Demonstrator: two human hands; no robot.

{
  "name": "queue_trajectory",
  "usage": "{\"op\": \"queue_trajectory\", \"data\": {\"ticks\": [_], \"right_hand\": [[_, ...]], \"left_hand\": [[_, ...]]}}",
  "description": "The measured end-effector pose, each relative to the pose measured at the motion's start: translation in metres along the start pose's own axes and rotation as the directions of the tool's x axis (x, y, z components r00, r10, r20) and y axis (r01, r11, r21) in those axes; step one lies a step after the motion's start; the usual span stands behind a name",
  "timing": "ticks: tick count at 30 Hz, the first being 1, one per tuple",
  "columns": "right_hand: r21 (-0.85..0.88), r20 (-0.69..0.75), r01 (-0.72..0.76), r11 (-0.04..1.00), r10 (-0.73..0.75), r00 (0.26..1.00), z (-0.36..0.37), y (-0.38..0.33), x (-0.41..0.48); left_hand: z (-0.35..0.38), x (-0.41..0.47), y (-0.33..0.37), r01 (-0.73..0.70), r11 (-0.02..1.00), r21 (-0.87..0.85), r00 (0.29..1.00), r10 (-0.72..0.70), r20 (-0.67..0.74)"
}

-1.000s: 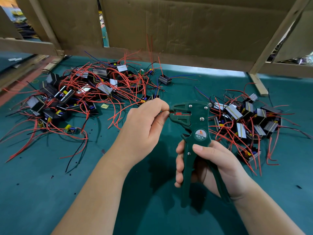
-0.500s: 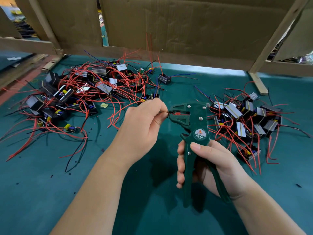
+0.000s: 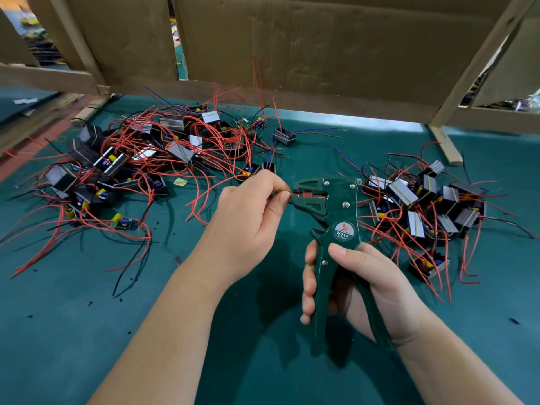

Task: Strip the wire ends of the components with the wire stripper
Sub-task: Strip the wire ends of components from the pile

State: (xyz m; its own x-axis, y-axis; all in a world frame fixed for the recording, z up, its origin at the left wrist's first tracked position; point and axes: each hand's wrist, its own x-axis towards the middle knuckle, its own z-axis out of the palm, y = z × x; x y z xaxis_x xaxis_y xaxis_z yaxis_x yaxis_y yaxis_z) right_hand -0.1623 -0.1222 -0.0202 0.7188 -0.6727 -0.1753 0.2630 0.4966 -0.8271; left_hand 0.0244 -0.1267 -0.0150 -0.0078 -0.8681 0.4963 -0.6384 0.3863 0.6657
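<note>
**As a red wire (image 3: 288,190) meets the wire stripper (image 3: 343,226)**

Where the green desk (image 3: 73,331) spreads below a cardboard wall (image 3: 321,48), a big tangle of components (image 3: 175,153) with red wires lies far left, and a smaller pile (image 3: 409,200) lies right. Between them the tool stands upright, the right hand (image 3: 371,287) with its grip curled round the handles. The left hand (image 3: 248,226) has its grip pinched on the wire, whose end sits in the tool's head.

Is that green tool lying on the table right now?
No, the right hand grips the green tool by its handles, while the left hand pinches a red wire at its head.
</note>
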Motion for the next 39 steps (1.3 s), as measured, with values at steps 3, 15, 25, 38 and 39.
{"op": "queue_trajectory", "data": {"ticks": [3, 15, 25, 38, 39], "right_hand": [[0.011, 0.020, -0.004, 1.000, 0.004, 1.000, 0.000, -0.001, -0.001], [0.012, 0.039, -0.007, 1.000, 0.006, 0.999, -0.003, -0.002, -0.001], [-0.001, -0.020, -0.012, 1.000, 0.012, 1.000, 0.000, 0.001, 0.001], [-0.049, -0.328, -0.014, 0.999, -0.003, 0.945, 0.009, 0.004, 0.002], [-0.047, -0.291, -0.032, 0.998, 0.017, 0.957, 0.007, 0.001, 0.000]], "left_hand": [[-0.001, 0.000, 0.001, -0.010, 1.000, -0.013, 1.000, 0.010, 0.003], [-0.004, 0.003, 0.000, -0.043, 0.999, -0.002, 0.999, 0.043, 0.026], [-0.001, -0.001, 0.000, 0.007, 1.000, -0.010, 1.000, -0.007, -0.005], [0.005, -0.004, -0.007, 0.101, 0.994, 0.051, 0.991, -0.105, 0.088], [0.003, -0.004, -0.008, 0.109, 0.993, 0.042, 0.990, -0.112, 0.088]]}}
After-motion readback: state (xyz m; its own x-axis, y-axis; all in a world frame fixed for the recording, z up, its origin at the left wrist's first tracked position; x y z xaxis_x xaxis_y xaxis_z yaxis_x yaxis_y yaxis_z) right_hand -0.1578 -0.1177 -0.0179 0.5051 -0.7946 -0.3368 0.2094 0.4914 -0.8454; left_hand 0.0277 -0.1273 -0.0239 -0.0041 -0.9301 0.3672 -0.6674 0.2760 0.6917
